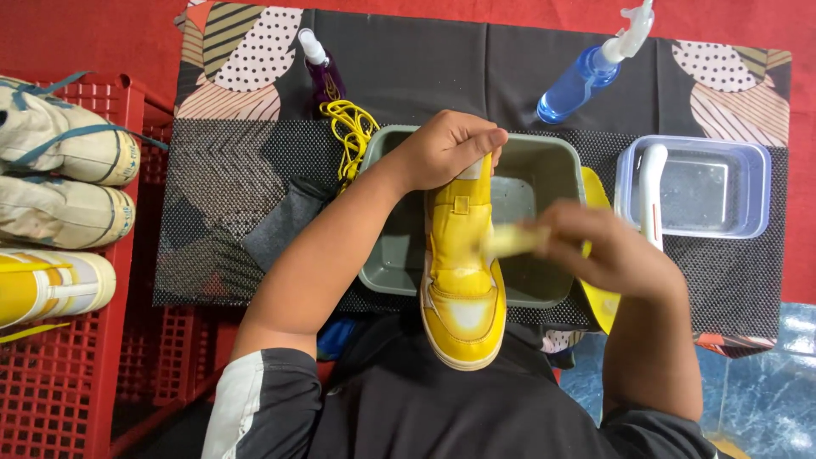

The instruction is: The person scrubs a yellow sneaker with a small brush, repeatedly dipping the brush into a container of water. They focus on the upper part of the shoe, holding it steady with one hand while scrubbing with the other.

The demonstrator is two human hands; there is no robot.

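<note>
My left hand (446, 149) grips the heel end of a yellow high-top shoe (461, 285), holding it over a grey square basin (544, 161) with the toe pointing toward me. My right hand (599, 251) is closed on a small pale brush (510, 240), blurred by motion, against the right side of the shoe. A yellow insole (597, 246) lies between the basin and a clear tub, mostly hidden behind my right hand.
A clear plastic tub (748, 183) with water and a white-handled brush (652, 191) sits at right. A blue spray bottle (586, 76), a small purple spray bottle (323, 72) and yellow laces (350, 132) lie behind. Worn shoes (64, 183) rest on a red crate (85, 365) at left.
</note>
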